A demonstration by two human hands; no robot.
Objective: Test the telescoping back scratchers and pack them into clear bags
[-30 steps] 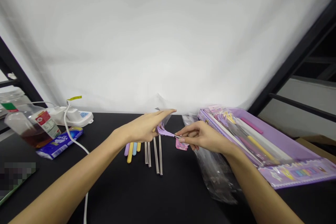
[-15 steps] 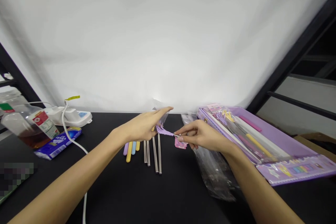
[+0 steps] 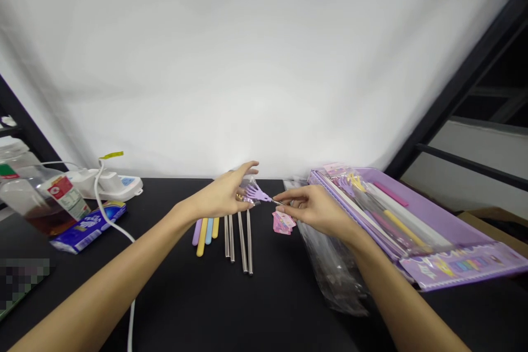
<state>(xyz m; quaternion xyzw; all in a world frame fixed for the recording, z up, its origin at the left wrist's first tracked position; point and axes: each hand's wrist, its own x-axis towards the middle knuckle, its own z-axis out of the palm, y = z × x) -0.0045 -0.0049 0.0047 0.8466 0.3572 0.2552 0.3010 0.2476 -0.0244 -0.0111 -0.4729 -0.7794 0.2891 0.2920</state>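
My right hand [image 3: 313,210] pinches the thin metal stem of a small purple claw-shaped piece [image 3: 256,193], held just above the black table [image 3: 264,297]. My left hand [image 3: 223,199] is beside the claw's head, thumb and fingers curled around a small clear bag [image 3: 251,182] at its tip. Below them lie several steel rods [image 3: 239,239] and several pastel sticks [image 3: 205,232]. A pink tag [image 3: 282,223] lies under my right hand.
A purple boxed set [image 3: 416,225] with clear wrapping [image 3: 334,264] sits at the right. At the left are a plastic bottle [image 3: 41,203], a blue packet [image 3: 84,225], a white power strip [image 3: 107,182] and its white cable [image 3: 124,231]. A white backdrop stands behind.
The purple claw has risen and turned so its prongs fan out. My left hand curled around the clear bag at its tip. The pink tag now lies apart from my right hand.
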